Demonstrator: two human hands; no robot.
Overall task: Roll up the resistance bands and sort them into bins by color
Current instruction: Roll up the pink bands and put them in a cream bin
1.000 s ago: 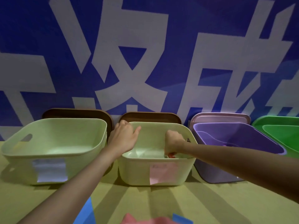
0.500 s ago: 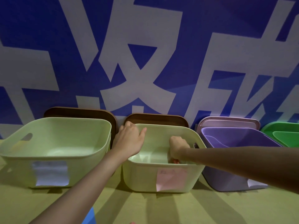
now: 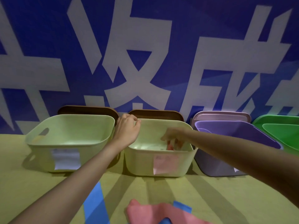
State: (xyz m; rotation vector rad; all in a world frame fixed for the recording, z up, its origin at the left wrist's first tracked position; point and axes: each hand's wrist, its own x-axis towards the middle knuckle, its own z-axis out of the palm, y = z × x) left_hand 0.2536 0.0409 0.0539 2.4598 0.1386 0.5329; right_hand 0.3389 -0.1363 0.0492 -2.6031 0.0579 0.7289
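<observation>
My right hand (image 3: 174, 136) hangs inside the cream bin with the pink label (image 3: 140, 162), its fingers loose and spread. Just under the fingertips a rolled pink band (image 3: 169, 147) lies against the bin's near wall, partly hidden by the fingers. The fingers of my left hand (image 3: 127, 131) curl over the back left corner of that bin's rim. At the near table edge lies a loose pink band (image 3: 145, 210), flanked by a blue band (image 3: 95, 204) and another blue piece (image 3: 182, 206).
A cream bin with a white label (image 3: 40, 152) stands to the left, a purple bin (image 3: 215, 165) to the right and a green bin (image 3: 283, 135) at the far right. Lids lean behind them against a blue and white wall.
My right hand has lifted a little and its fist has loosened over the pink band in the bin. The view tilted down, bringing the loose bands at the table edge into sight.
</observation>
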